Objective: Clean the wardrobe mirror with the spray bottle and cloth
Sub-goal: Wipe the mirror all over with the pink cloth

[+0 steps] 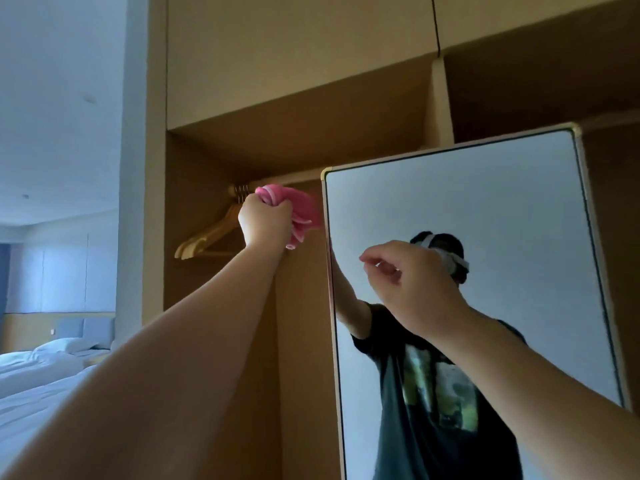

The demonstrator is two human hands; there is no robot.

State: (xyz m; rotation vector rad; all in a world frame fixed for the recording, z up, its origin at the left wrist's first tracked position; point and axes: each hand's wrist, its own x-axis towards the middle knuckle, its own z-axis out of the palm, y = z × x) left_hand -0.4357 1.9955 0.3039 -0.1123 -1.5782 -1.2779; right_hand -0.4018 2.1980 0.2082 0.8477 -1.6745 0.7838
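Wooden wardrobe [298, 81] filling most of the view, open-fronted, behind and to the left of the mirror. Mirror [485, 202] tall, pale-framed with rounded corners, its glass reflecting a person in a dark printed shirt with a headset strap. Bed [34, 382] with white sheets far to the left of the mirror, low down. Wooden hangers [207, 233] bunched on a rail, left of the mirror's upper left corner.

Right hand [412, 289] raised in front of the mirror's glass, fingers loosely curled, thumb near forefinger, nothing held. Left hand [265, 223] up just left of the mirror's left edge, fist tight around the pink cloth [304, 206]. Cloth bunched, spilling out of the fist toward the mirror's upper left corner, just beside the frame, not visibly on the glass. No spray bottle in view; wetness of the glass impossible to tell.

Seemingly the wiping step, about to begin at the top. To do it well: bring the cloth across onto the glass at the mirror's upper left corner and flatten the wad for broad contact. Then work in overlapping passes from the mirror's top downward. Keep pressure even and light, given a mirror possibly free to swing, and steady its frame with the empty hand. Keep bare fingertips off the glass.
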